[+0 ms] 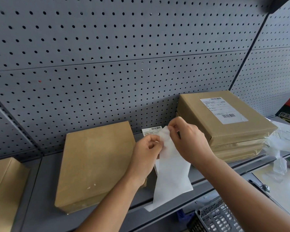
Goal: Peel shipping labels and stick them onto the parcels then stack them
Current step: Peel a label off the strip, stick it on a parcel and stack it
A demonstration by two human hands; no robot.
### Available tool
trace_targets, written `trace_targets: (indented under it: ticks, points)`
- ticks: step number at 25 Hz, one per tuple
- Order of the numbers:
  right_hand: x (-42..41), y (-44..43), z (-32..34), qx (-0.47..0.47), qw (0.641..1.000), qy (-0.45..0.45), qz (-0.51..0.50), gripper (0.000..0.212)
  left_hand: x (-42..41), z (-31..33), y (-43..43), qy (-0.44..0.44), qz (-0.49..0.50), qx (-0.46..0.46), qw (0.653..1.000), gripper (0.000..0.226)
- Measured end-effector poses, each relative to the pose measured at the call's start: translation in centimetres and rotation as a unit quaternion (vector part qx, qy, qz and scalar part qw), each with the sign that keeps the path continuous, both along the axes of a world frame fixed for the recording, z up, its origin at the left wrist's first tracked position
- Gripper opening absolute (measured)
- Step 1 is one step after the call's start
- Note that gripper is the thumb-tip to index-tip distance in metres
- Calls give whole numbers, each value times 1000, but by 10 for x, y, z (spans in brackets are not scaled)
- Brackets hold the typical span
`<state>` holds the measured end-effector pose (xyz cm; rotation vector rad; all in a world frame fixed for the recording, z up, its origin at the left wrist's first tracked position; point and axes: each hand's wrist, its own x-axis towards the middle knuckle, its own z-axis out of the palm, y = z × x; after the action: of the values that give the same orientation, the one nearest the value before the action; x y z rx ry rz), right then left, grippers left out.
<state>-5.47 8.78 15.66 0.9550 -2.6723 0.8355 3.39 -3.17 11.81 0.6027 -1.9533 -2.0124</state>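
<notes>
- Nearest the camera, a grey mesh basket [216, 216] sat below the front edge of the shelf [45, 190], right of centre.
- Both forearms reached over that front edge. Left hand [147, 151] was closed, fingertips pinching the printed shipping label [151, 131] at its upper part.
- Right hand [187, 139] was closed too, pinching the top of the white backing sheet [171, 178], which hung down past the shelf's front edge.
- Judged step: peeling, label and backing being parted at the top; the adhesive face could not be made out.
- Unlabelled parcel [94, 163] lay flat near the shelf's front edge, just left of the hands, top bare.
- Labelled stack [224, 124] stood toward the right end of the shelf, against the pegboard [124, 56]; its top parcel carried a label.
- Another brown parcel [3, 190] showed at the left end.
- Next move, as judged: strip the backing fully, keep the label flat, lay it on the bare parcel, press, then lift that parcel onto the stack.
</notes>
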Motion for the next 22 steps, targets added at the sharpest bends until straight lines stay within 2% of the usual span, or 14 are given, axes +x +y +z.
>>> trace_targets:
  ticks: [5,8,11,14,19,22]
  points:
    - [5,4,-1,7,998,-5,58,11,-3,8,-5,1,-58,153,986,26]
    - [4,8,-4,-13,997,-22,73,16,-7,7,-5,-5,-40,117,992,23]
    - [1,16,-4,-6,997,-37,68,33,-9,5,-3,-4,-17,106,994,19]
    - [-6,23,-5,13,998,-44,51,23,-10,4,-1,10,-10,88,996,16]
    - [-18,24,1,-58,989,-138,-14,14,-13,-4,4,19,11,3,1000,15]
    - [-26,25,11,-94,988,-113,-45,14,-10,-9,5,-10,-9,-4,1000,17]
